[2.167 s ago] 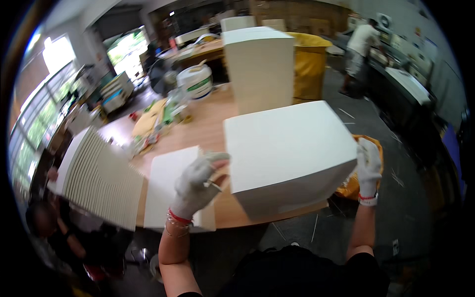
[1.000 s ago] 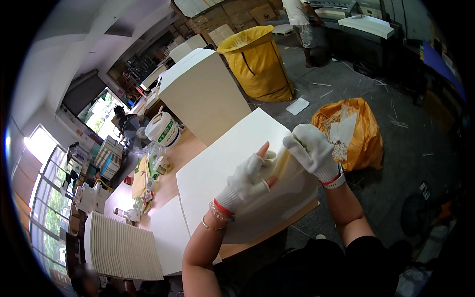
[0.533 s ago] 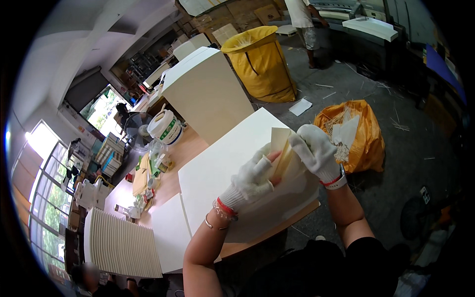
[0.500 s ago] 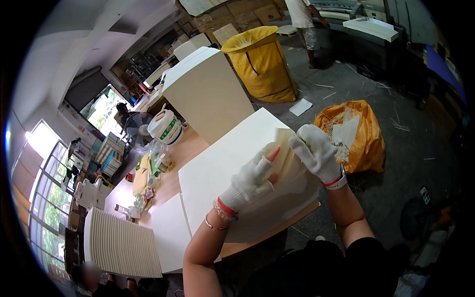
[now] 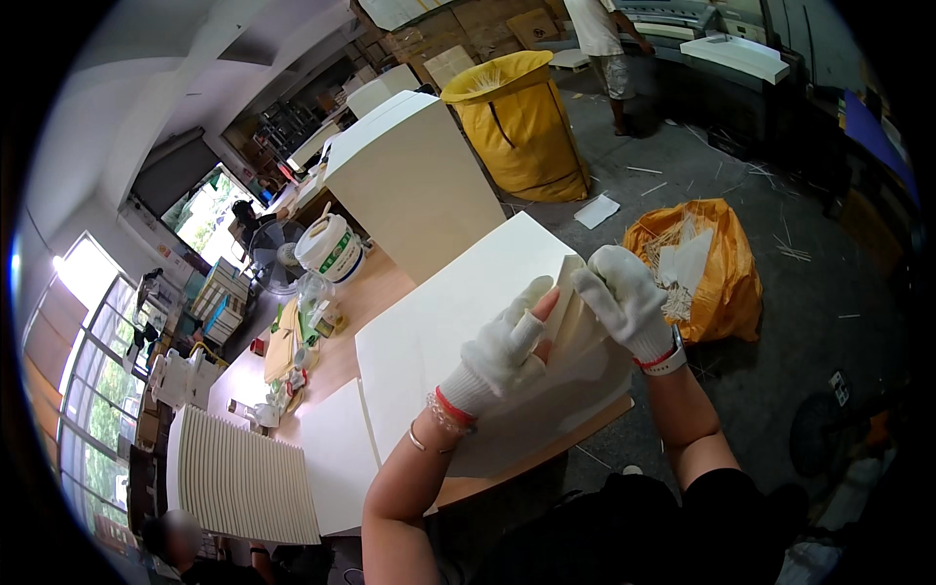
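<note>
1. The left hand (image 5: 502,349), in a white glove, closes its fingers on the near edge of a small cream card piece (image 5: 567,310).
2. The right hand (image 5: 624,302), also gloved, grips the same piece from the far side.
3. The piece is held just above a large white board (image 5: 439,341) lying on the wooden bench (image 5: 366,292).
4. An orange bag (image 5: 717,278) of scraps sits on the floor to the right.

Boxes, a tub and two sacks around the bench.
A tall white box (image 5: 414,180) stands at the table's far end, a round white tub with a green label (image 5: 330,249) just beside it. Yellow sack (image 5: 517,122) behind on the floor, orange sack (image 5: 717,268) to the right, brown cartons (image 5: 487,24) stacked at the back wall.
</note>
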The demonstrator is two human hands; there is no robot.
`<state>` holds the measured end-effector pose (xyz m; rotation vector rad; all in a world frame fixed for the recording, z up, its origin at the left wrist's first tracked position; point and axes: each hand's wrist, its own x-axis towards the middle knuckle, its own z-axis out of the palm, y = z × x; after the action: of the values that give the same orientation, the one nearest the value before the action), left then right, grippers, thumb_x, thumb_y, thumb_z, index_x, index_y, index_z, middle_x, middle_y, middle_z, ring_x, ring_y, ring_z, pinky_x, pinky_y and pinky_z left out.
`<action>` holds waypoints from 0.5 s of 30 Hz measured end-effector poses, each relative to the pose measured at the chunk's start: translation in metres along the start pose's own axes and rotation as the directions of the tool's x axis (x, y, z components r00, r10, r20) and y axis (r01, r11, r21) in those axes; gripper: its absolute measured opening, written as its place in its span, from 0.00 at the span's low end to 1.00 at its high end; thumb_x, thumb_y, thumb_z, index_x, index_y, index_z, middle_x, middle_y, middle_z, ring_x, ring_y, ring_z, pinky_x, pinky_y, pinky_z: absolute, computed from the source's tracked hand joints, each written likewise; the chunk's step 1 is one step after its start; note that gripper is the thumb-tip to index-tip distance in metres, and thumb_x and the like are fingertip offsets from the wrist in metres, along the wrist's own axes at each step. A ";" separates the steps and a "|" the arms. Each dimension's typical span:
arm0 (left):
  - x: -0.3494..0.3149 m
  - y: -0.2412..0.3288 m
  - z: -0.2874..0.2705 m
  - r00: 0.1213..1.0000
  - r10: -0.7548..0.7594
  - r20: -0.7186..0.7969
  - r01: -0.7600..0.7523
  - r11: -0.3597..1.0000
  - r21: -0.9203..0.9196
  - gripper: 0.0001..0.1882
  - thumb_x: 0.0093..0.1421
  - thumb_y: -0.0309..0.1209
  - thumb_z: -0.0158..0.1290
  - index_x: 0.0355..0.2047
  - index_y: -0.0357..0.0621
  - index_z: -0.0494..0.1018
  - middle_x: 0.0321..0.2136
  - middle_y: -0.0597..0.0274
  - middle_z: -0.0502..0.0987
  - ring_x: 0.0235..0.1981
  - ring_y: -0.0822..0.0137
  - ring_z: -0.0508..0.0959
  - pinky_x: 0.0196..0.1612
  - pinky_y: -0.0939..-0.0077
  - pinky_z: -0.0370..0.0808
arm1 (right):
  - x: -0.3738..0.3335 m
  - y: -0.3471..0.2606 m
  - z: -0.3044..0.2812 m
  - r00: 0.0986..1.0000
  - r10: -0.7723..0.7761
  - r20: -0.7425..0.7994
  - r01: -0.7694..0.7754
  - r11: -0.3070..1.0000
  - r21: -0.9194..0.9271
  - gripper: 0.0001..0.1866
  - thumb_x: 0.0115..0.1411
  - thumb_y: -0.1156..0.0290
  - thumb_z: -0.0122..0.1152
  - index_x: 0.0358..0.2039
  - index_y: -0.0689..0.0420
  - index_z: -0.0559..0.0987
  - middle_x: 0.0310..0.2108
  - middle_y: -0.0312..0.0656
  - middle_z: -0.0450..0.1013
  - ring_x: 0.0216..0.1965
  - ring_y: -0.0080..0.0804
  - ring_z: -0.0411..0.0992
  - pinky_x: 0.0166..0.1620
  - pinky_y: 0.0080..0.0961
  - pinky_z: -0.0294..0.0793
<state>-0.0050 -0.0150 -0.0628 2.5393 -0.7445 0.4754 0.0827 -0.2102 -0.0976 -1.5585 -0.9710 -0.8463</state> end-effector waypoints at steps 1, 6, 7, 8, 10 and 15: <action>0.001 -0.002 -0.001 0.999 -0.002 0.053 0.002 1.000 -0.010 0.21 0.53 0.26 0.62 0.48 0.42 0.74 0.52 0.45 0.72 0.48 0.49 0.76 0.50 0.66 0.74 | 0.000 0.000 0.000 1.000 -0.031 0.002 0.031 0.999 -0.032 0.05 0.62 0.76 0.56 0.37 0.63 0.76 0.24 0.42 0.63 0.27 0.39 0.66 0.31 0.35 0.67; 0.005 0.002 -0.005 0.998 -0.015 0.055 0.025 0.983 -0.183 0.19 0.53 0.26 0.64 0.46 0.40 0.76 0.48 0.49 0.73 0.44 0.53 0.77 0.47 0.69 0.74 | 0.000 0.004 0.001 0.985 -0.168 0.030 0.171 0.965 -0.197 0.05 0.62 0.76 0.56 0.36 0.64 0.75 0.24 0.42 0.64 0.27 0.39 0.66 0.31 0.35 0.67; 0.004 0.001 -0.004 0.998 -0.034 0.054 0.043 0.984 -0.170 0.19 0.53 0.26 0.63 0.46 0.40 0.75 0.51 0.46 0.72 0.47 0.51 0.77 0.49 0.67 0.74 | 0.000 0.005 0.001 0.981 -0.190 0.030 0.192 0.954 -0.231 0.05 0.62 0.76 0.56 0.36 0.65 0.75 0.24 0.42 0.64 0.27 0.39 0.66 0.31 0.35 0.67; 0.002 -0.001 -0.001 0.997 -0.053 0.051 0.061 0.986 -0.158 0.19 0.54 0.26 0.62 0.46 0.41 0.74 0.54 0.44 0.71 0.49 0.49 0.76 0.50 0.66 0.74 | -0.001 0.006 0.002 0.982 -0.186 0.024 0.187 0.957 -0.222 0.05 0.62 0.76 0.56 0.35 0.65 0.75 0.24 0.42 0.64 0.27 0.39 0.66 0.31 0.35 0.67; 0.001 -0.001 -0.001 0.997 -0.066 0.033 0.070 0.987 -0.145 0.19 0.54 0.26 0.61 0.47 0.41 0.74 0.56 0.43 0.69 0.52 0.46 0.76 0.52 0.64 0.75 | -0.002 0.007 0.003 0.984 -0.179 0.012 0.178 0.963 -0.202 0.05 0.62 0.76 0.56 0.35 0.65 0.75 0.24 0.42 0.63 0.27 0.40 0.66 0.30 0.35 0.67; 0.001 -0.001 -0.002 1.000 -0.001 0.027 0.003 0.997 -0.078 0.20 0.52 0.24 0.61 0.47 0.41 0.73 0.58 0.42 0.68 0.52 0.45 0.75 0.52 0.64 0.75 | -0.004 0.003 -0.001 0.989 0.141 0.048 -0.141 0.990 0.004 0.05 0.62 0.76 0.57 0.34 0.66 0.76 0.25 0.42 0.64 0.27 0.40 0.66 0.31 0.35 0.67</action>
<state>-0.0039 -0.0137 -0.0606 2.4775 -0.7559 0.4044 0.0833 -0.2117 -0.1021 -1.6269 -0.8856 -0.7086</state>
